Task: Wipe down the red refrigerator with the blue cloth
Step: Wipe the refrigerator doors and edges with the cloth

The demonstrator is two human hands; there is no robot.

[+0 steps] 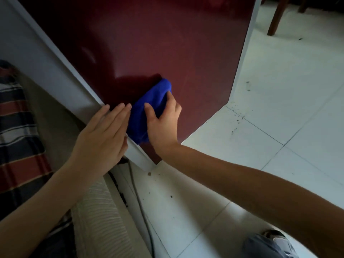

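Low down, right hand (163, 125) grips blue cloth (149, 106) against red refrigerator (167, 43); left hand (101, 140) flat alongside.

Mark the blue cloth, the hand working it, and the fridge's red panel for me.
blue cloth (154, 95), head view, bunched upper fabric.
right hand (163, 125), head view, back of the hand.
red refrigerator (167, 43), head view, bare red panel.
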